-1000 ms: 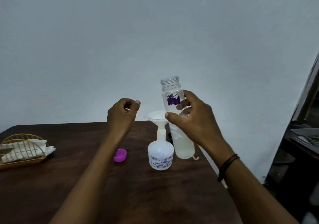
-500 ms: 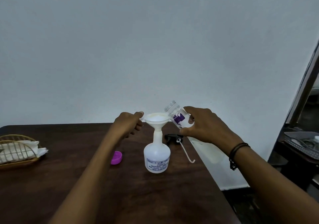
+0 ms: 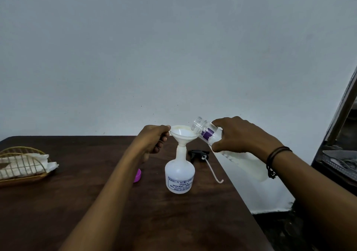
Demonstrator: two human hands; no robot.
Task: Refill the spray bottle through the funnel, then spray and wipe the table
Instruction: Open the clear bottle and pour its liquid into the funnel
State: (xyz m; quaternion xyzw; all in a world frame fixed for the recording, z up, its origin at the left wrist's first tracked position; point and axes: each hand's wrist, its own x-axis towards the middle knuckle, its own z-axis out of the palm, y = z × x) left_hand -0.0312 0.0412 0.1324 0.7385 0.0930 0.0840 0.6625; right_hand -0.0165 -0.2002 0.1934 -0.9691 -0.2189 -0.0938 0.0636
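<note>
While the spray bottle (image 3: 180, 175) stands upright near the middle of the counter (image 3: 96, 202), a funnel (image 3: 183, 134) sits in its neck, widening the narrow opening so poured liquid should not spill. The left hand (image 3: 152, 140) pinches the funnel's rim at its 9 o'clock side, fingers curled, probably to stop it tipping. The right hand (image 3: 239, 136) grips a clear refill bottle (image 3: 207, 133), fingers wrapped round its body, tilted so its open mouth hangs over the funnel's 3 o'clock edge; whether liquid is flowing I cannot tell. The trigger head (image 3: 199, 153) lies at the bottle's 2 o'clock, set aside to free the neck. A purple cap (image 3: 137, 175) lies at 9 o'clock. A basket (image 3: 23, 165) of cloths waits far at 9 o'clock, likely for wiping.
</note>
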